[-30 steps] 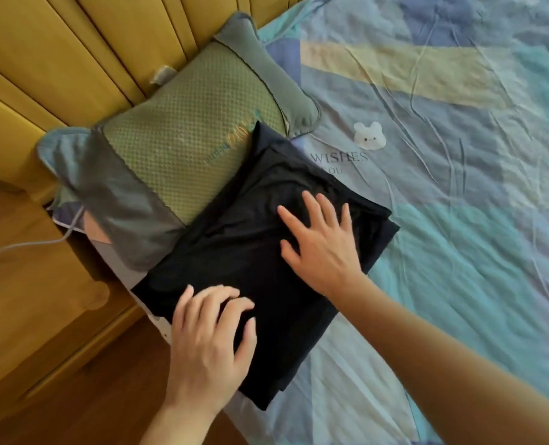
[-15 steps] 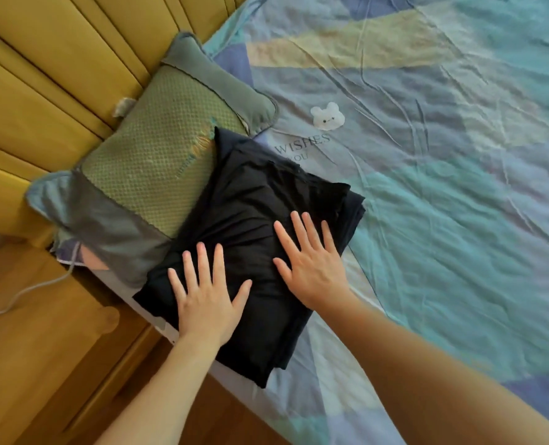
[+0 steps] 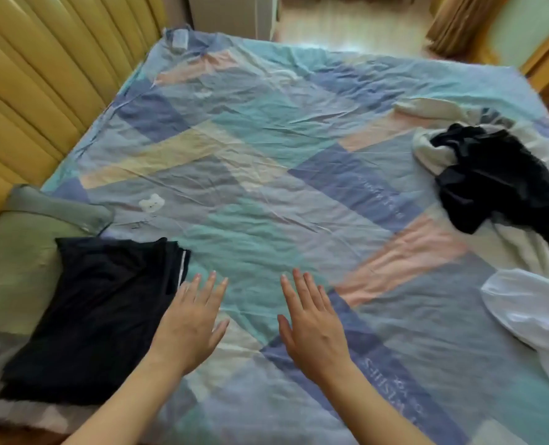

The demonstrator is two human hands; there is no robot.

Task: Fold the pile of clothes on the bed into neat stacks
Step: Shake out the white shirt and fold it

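Note:
A folded black garment lies at the bed's near left, partly resting on a green pillow. My left hand hovers flat just right of the garment's edge, fingers spread, holding nothing. My right hand is flat over the patchwork bedsheet, also holding nothing. At the far right lies the unfolded pile: a crumpled black garment on a cream one, and a white garment nearer to me.
A padded yellow headboard runs along the left side. Beyond the bed's far edge are pale floor, a white cabinet and yellow curtains. The view is motion-blurred.
Both hands have lifted off the folded black garment and moved right over the sheet. The view has swung up and right, bringing the unfolded pile into sight.

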